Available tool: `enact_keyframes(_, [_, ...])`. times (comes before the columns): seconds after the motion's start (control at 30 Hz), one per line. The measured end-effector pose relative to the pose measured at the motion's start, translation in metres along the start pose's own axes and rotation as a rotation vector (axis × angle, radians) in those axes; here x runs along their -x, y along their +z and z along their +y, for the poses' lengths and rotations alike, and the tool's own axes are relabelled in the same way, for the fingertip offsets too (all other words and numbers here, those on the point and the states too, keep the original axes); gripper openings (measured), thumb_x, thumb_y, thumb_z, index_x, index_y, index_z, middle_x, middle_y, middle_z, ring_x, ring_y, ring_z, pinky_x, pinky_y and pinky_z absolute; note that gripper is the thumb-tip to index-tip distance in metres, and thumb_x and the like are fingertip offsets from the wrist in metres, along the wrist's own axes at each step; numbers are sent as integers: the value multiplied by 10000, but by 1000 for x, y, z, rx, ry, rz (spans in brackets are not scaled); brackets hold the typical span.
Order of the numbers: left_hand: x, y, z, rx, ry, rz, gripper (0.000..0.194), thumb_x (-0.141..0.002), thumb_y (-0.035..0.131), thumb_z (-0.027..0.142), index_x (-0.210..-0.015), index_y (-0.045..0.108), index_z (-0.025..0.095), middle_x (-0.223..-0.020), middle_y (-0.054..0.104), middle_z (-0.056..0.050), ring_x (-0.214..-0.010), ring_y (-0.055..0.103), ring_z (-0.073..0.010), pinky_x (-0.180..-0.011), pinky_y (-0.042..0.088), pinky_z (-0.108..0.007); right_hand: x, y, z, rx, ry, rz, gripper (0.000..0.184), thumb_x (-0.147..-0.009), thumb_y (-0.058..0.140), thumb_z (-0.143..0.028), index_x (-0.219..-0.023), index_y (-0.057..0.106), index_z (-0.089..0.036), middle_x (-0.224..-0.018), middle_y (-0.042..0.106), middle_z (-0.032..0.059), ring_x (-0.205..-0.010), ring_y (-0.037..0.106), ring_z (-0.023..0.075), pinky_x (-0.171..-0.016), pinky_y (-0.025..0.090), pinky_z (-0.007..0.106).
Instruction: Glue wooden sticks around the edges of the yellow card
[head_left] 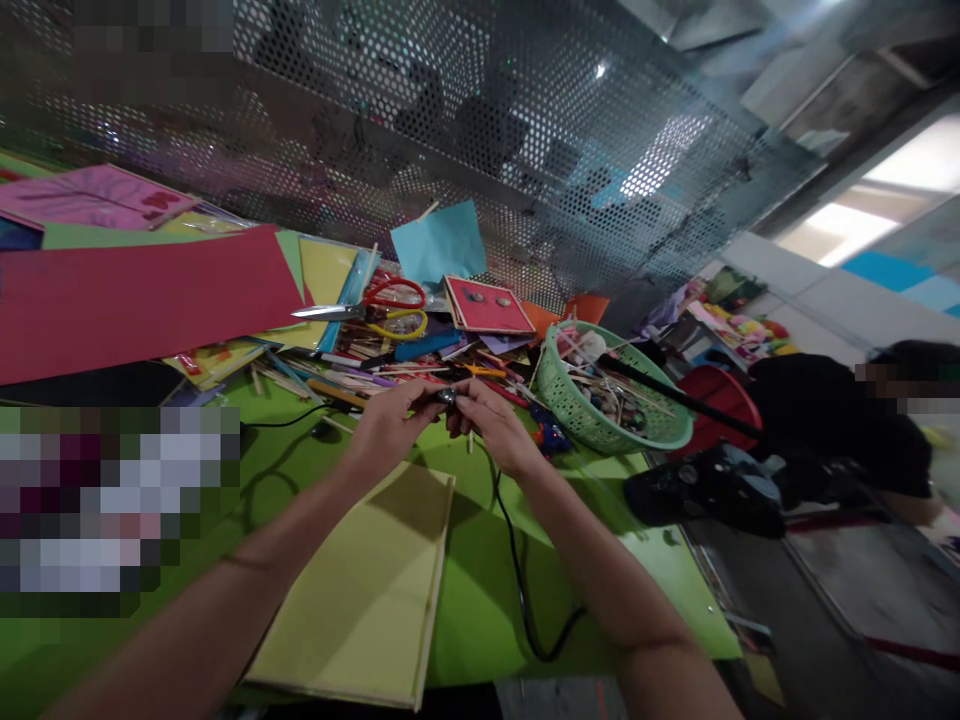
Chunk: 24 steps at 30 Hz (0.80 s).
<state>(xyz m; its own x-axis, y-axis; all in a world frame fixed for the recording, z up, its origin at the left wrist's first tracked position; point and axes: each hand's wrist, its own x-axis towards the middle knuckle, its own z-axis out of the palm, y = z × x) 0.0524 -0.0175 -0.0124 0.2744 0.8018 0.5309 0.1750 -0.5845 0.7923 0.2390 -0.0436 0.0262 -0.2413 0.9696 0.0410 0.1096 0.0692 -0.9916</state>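
My left hand [394, 418] and my right hand [491, 418] meet above the green table, fingertips pinched around a small dark shiny object [446, 397]. Its kind is too small to make out, and fingers cover part of it. Below my wrists lies a yellow board [367, 590] edged with thin wooden sticks. Just beyond my hands is a heap of craft sticks, pens and paper pieces. A pair of scissors [360, 313] with red and yellow handles rests on it, close to a small red framed panel [491, 305] bearing two round bits.
A green plastic basket [551, 390] filled with small craft pieces stands right of the heap. Beside it is a blue glue gun [551, 432]. A black cable [517, 560] loops over the table. Red card [135, 300] lies left. A person in black [825, 420] is at the right.
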Motion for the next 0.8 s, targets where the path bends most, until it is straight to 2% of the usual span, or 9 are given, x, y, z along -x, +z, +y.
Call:
enact_keyframes(0.13, [-1,-1,1,2,-6,-5,191,-939,620,272,-1068,742,202,-955,805,-26,-837,720,-174,-800,559,-272,-1,0,1,16,-2,-1,286,-908,648,-477,-994,573,-214,-707,651,-29,-632,584,138,-632,426,282])
enact_keyframes(0.33, [2,2,1,10,-19,-20,156,-940,621,270,-1029,735,211,-897,789,-15,-783,701,-165,-763,545,-267,-2,1,5,102,-34,32,175,-883,582,-374,-957,567,-215,-653,633,-40,-593,558,135,-601,410,270])
enact_keyframes(0.47, [2,3,1,13,-24,-27,150,-938,625,270,-1022,732,208,-856,775,-4,-739,681,-156,-754,540,-265,-3,3,9,161,-40,64,164,-886,543,-359,-965,568,-217,-628,615,-54,-564,535,128,-584,396,266])
enact_keyframes(0.8, [-1,-2,3,10,-21,-19,178,-946,616,276,-1050,738,200,-863,774,-7,-757,682,-160,-772,538,-265,-1,-2,1,131,-41,8,317,-926,575,-532,-981,575,-220,-679,629,-31,-593,550,133,-588,403,279])
